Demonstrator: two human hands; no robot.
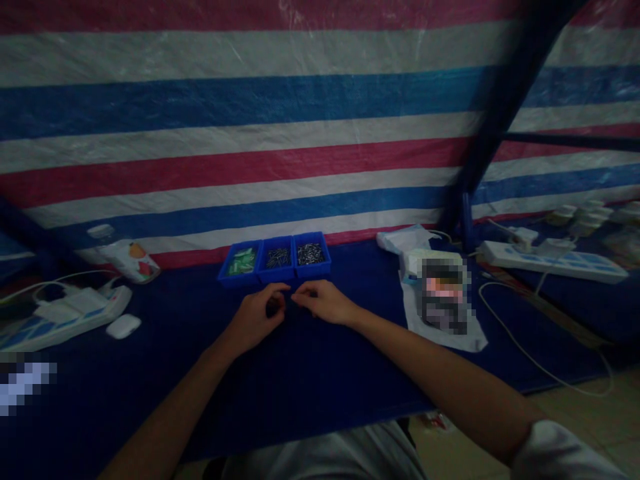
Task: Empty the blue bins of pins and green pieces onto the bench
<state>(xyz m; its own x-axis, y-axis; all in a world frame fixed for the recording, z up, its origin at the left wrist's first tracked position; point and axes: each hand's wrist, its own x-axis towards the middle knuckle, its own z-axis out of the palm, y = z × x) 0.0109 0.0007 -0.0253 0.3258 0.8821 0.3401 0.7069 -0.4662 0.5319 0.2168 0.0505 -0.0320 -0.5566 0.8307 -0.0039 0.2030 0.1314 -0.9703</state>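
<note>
My left hand (261, 315) and my right hand (326, 301) are just above the blue tabletop, fingertips facing each other with a small gap between. The left fingers curl inward with the index finger reaching toward the right hand. On the right, thumb and index finger come together in a pinch. Anything held in either hand is too small or hidden to make out. Just beyond them stand three blue bins: a left bin (223, 272) with green and whitish pieces, a middle bin (276, 275) with dark, thin metal pieces, and a right bin (314, 270) with shiny small metal pieces.
Power strips (560, 261) with plugs and cables lie at both sides. A white case (123, 326) and a bottle (131, 260) are on the left. White packaging (415, 320) lies right, partly blurred out. Striped sheeting (260, 160) hangs behind the table.
</note>
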